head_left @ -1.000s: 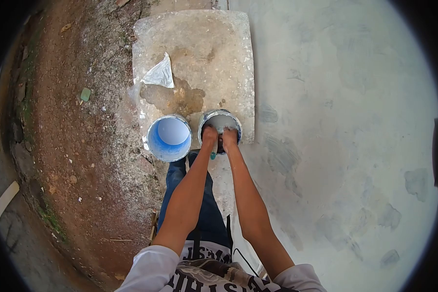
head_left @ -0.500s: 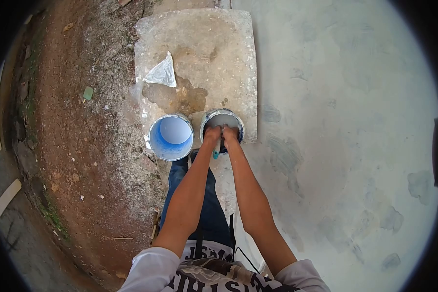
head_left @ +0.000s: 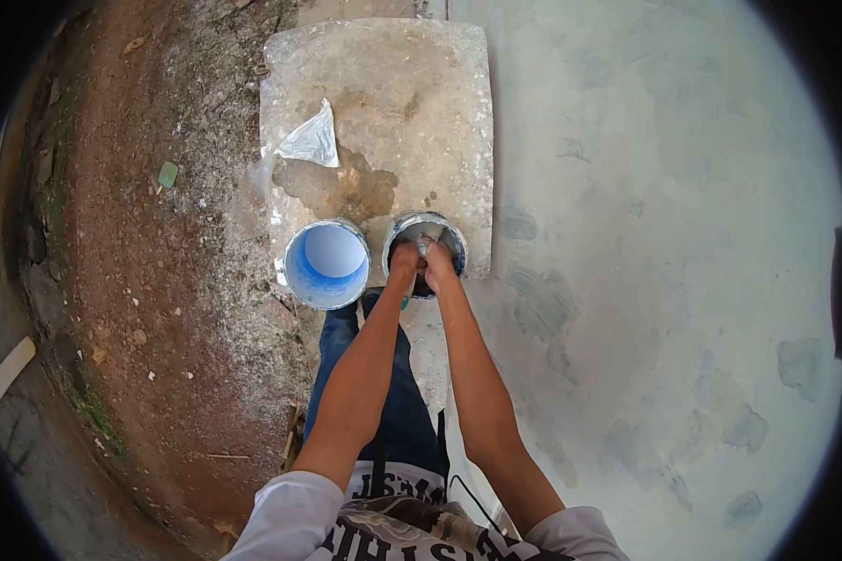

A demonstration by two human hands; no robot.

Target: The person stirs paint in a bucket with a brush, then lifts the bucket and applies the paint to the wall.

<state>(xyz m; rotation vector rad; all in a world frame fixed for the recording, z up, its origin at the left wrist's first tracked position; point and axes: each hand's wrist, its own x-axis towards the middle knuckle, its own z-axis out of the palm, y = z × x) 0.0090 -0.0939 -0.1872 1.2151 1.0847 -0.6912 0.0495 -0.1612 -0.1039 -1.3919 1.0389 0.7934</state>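
Both hands are down inside a paint-smeared bucket [head_left: 459,245] that holds greyish, wet-looking contents. My left hand [head_left: 405,256] is closed at its left side, the fingers partly hidden. Right beside it, almost touching, my right hand [head_left: 438,258] is closed too. A pale, wet piece shows at their fingertips, too small to name. A bit of teal, perhaps part of a tool, peeks out by my left wrist. To the left stands a second bucket [head_left: 295,271], blue inside with whitish liquid, which neither hand touches.
Under the buckets lies a worn, stained board [head_left: 430,103]. A crumpled white plastic piece [head_left: 312,140] rests on it beside a wet patch. Rough reddish soil [head_left: 150,280] spreads to the left, with a small green object [head_left: 167,175]. A pale, patchy surface [head_left: 646,234] fills the right.
My hands have shifted within the right bucket, and the pale piece now shows above them. The teal part, plainly visible between my wrists before, is now mostly hidden near my left wrist.
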